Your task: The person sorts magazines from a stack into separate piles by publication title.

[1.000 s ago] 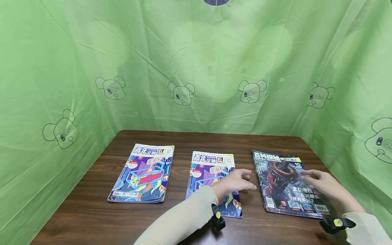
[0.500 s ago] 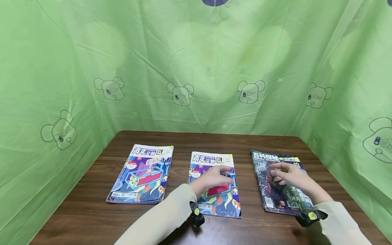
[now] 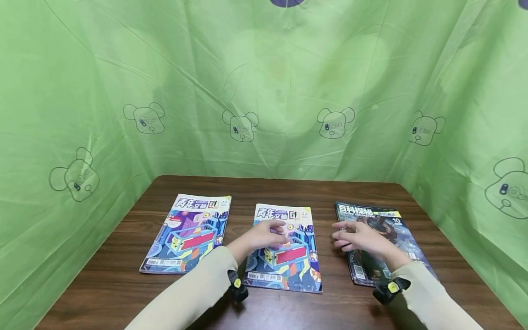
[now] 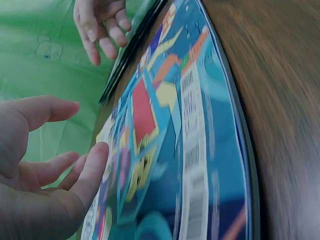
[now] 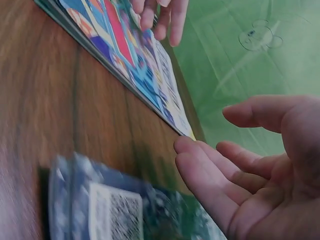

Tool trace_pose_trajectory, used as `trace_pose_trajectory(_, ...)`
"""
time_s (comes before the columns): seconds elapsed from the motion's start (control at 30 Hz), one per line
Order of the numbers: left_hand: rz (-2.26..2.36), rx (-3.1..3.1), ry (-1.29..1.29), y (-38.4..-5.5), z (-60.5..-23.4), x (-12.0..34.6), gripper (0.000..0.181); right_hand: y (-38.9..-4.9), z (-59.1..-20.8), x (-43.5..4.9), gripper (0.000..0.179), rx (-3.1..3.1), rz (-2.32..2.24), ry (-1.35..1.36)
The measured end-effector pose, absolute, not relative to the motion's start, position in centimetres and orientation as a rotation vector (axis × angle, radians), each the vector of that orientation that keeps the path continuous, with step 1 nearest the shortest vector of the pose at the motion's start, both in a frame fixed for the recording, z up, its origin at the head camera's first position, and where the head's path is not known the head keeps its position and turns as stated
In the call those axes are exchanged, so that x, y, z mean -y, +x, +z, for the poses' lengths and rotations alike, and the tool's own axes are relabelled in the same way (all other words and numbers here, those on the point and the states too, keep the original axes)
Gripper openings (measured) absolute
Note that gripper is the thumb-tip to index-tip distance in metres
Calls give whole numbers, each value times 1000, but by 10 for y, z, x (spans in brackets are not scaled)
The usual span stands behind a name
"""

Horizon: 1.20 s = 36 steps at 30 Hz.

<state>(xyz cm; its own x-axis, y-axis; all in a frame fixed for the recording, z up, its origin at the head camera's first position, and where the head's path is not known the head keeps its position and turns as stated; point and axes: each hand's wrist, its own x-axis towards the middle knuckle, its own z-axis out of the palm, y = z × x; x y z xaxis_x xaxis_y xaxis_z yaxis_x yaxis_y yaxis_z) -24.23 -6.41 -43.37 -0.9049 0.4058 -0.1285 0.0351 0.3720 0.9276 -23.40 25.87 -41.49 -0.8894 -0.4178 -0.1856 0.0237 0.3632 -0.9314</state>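
My left hand (image 3: 261, 236) hovers over the upper left part of the middle magazine (image 3: 290, 270), fingers loosely bent and holding nothing. That magazine has a purple and blue cover with a red panel, and its barcode shows large in the left wrist view. Over the left edge of the dark magazine (image 3: 406, 238) at the right is my right hand (image 3: 360, 238), its fingers relaxed and spread from the thumb. The hand and sleeve hide part of the dark cover. In the right wrist view the right fingers (image 5: 210, 180) hang above the dark magazine's corner, with nothing between them.
A second purple and blue magazine (image 3: 187, 233) lies at the left of the brown wooden table (image 3: 247, 311). Green curtains (image 3: 280, 82) printed with bear heads surround the table's back and sides. Strips of bare wood run between the magazines.
Both hands have moved left: the left from the middle magazine's right edge to its upper left, the right from the dark magazine's right side to its left edge. The magazines stay put.
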Motion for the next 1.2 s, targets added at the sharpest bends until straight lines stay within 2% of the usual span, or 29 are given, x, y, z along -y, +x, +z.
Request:
trace_pose_trajectory(0.27, 1545, -2318, 331, -244, -439, 101, 62, -231, -421, -241, 62, -2073, -1564, -348)
trace_pose_trajectory(0.57, 1619, -2335, 151, -248, -446, 131, 63, -231, -425, -232, 64, -1972, -1645, -260)
trace_pose_trajectory(0.77, 1668, -2245, 31, -247, -445, 136, 62, -235, -431, -225, 68, -1975, -1629, -197)
trace_pose_trajectory(1.2, 1685, -2214, 29, -248, -446, 132, 61, -239, -437, -212, 54, -2094, -1559, -144)
